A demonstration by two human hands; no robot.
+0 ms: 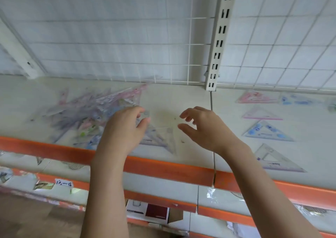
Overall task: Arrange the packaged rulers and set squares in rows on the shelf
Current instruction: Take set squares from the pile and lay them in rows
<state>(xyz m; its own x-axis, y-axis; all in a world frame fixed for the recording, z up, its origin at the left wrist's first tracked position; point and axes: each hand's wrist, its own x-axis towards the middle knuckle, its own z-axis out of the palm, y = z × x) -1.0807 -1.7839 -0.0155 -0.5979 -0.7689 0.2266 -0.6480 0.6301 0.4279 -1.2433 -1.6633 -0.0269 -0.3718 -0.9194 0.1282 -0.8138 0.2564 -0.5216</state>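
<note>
A loose heap of packaged set squares and rulers (91,114) lies on the left half of the white shelf (181,96). My left hand (125,127) hovers at the heap's right edge, fingers curled over a clear set square (160,138); whether it grips the piece is blurred. My right hand (205,127) floats open just right of it, fingers apart, holding nothing. On the right part of the shelf lie separate set squares: a pink one (254,97), a blue one (298,99), a pink-edged one (260,114), a blue-patterned one (267,131) and a clear one (276,159).
A white wire grid (127,43) backs the shelf, with a slotted upright post (220,36) right of centre. An orange front lip (163,168) runs along the shelf edge. Lower shelves hold a price label (63,183) and boxed goods (149,212).
</note>
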